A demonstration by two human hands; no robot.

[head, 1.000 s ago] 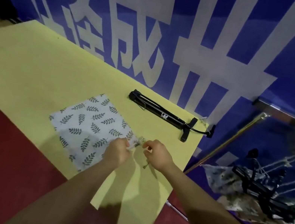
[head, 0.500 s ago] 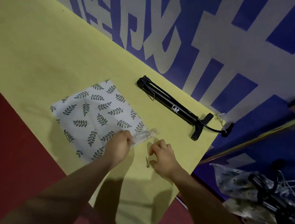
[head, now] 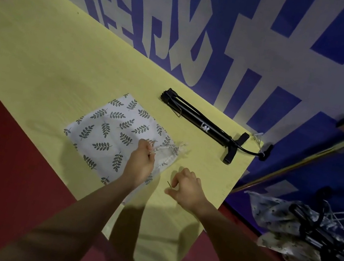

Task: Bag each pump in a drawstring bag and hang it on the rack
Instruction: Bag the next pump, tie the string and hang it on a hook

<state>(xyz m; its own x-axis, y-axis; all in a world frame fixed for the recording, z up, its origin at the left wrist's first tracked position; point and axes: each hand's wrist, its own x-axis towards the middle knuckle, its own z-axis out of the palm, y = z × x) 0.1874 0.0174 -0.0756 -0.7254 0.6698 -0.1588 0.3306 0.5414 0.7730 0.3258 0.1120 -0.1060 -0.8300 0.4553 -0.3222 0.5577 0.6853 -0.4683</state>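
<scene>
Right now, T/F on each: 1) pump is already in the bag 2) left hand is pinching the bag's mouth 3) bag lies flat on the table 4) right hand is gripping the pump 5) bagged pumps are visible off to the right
1) False. The black pump lies bare on the yellow table, beyond the leaf-print bag.
2) True. The left hand has its fingers closed on the gathered mouth of the bag.
3) True. The bag lies spread flat on the table.
4) False. The right hand is near the table's front edge by a small thin pin-like item, clear of the pump.
5) True. A pile of bagged pumps sits right of the table.
</scene>
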